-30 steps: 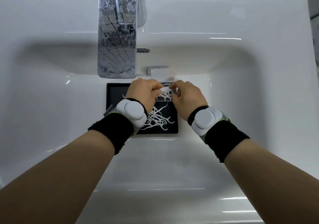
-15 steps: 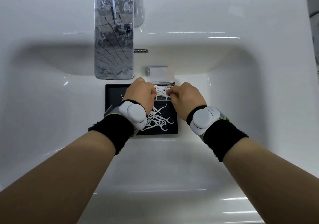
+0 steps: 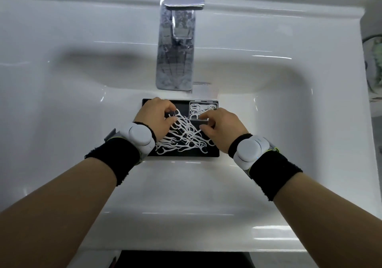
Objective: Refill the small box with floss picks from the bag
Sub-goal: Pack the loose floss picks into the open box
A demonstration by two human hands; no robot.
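Left of the small box (image 3: 203, 109), the left hand (image 3: 156, 117) pinches floss picks (image 3: 182, 136) out of the tangle on the black tray (image 3: 186, 154); their hooked ends could snag and drag extras off into the sink (image 3: 62, 102). The right hand (image 3: 222, 129), just below the box, has curled fingers, grip unclear. No writing is legible.

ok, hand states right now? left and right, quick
Left hand: pinching a floss pick from the loose pile on the black tray.
Right hand: fingers curled at the small box; grip cannot be told.
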